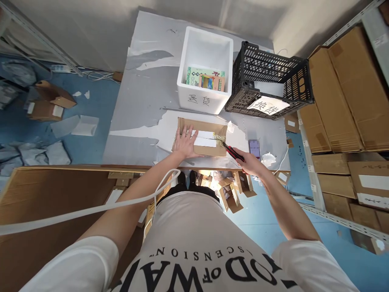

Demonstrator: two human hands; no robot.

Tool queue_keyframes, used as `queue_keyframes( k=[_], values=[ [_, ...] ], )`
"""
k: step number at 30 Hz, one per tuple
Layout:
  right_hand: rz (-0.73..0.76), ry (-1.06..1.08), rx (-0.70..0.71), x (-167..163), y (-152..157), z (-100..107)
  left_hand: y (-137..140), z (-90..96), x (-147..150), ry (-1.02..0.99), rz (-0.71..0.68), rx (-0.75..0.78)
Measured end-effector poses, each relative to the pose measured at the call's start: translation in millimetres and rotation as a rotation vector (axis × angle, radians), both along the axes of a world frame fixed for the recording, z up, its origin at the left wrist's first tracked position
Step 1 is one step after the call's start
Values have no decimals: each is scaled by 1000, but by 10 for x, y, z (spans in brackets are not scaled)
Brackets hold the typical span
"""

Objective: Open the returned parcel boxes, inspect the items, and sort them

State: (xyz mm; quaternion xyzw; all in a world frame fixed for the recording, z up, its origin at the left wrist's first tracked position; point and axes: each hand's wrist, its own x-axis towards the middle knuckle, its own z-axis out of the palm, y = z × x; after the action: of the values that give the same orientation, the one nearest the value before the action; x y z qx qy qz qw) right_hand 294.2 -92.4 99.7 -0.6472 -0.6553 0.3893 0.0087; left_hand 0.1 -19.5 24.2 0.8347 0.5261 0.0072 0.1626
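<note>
A flat brown cardboard box [202, 151] lies on the worktable with a white label [204, 142] and clear tape near its right end. My left hand [185, 142] presses flat on the box's left part, its fingers spread. In my right hand [251, 163] is a red-and-black utility knife [232, 152]. Its dark tip points left and meets the taped right end of the box. Whether the tip has gone through the tape is too small to make out.
Behind the box stand a white foam bin [205, 99] holding colourful printed packets and a black plastic crate [273, 65] with a paper sign. A phone [254, 149] lies to the right. A white cable [91, 211] crosses my left arm. Stacked cartons [334, 97] fill the right-hand shelf.
</note>
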Motion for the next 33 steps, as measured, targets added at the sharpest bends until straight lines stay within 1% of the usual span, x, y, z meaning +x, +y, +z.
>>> queue_keyframes(
  k=[3,5,7,9,10,12,13,15,16,17,18,19,20,21,22,23,25,28,30,33],
  values=[
    [34,17,-57,21,-29,147,-10,-23,0,8,5,2],
    [5,30,-73,90,-87,225,-18,-28,8,9,3,6],
    [-80,66,-104,202,-174,255,-29,-15,14,2,-6,2],
    [-247,141,-90,302,-274,201,-30,12,-4,-25,-20,-7],
    [-351,206,-51,323,-323,134,-16,27,-31,-51,-27,-11],
    [-577,394,70,260,-410,-82,68,43,-138,-148,-10,5],
    [-685,502,128,168,-446,-223,147,41,-219,-219,38,24],
    [-894,682,181,-111,-504,-535,373,9,-414,-399,219,30],
    [-985,745,178,-278,-525,-689,506,-21,-514,-498,353,-13],
    [-1054,811,156,-442,-540,-831,638,-58,-606,-604,461,-131],
    [-1109,877,137,-591,-548,-955,757,-100,-683,-726,525,-280],
    [-1139,934,120,-713,-548,-1059,852,-145,-743,-826,543,-430],
    [-1158,983,113,-799,-538,-1140,916,-188,-786,-904,548,-554],
    [-1166,1020,115,-844,-513,-1199,943,-227,-814,-967,541,-639],
    [-1169,1047,128,-851,-470,-1237,936,-258,-834,-1014,534,-684],
    [-1168,1066,143,-821,-403,-1256,895,-279,-851,-1053,532,-694],
    [-1152,1087,167,-688,-186,-1249,729,-292,-887,-1133,543,-651],
    [-1061,1068,156,-450,340,-1151,329,-269,-940,-1232,610,-533],
    [-953,1026,122,-359,769,-1050,6,-256,-931,-1243,700,-454],
    [-784,948,88,-375,1356,-906,-471,-278,-801,-1209,840,-396]
  ],
)
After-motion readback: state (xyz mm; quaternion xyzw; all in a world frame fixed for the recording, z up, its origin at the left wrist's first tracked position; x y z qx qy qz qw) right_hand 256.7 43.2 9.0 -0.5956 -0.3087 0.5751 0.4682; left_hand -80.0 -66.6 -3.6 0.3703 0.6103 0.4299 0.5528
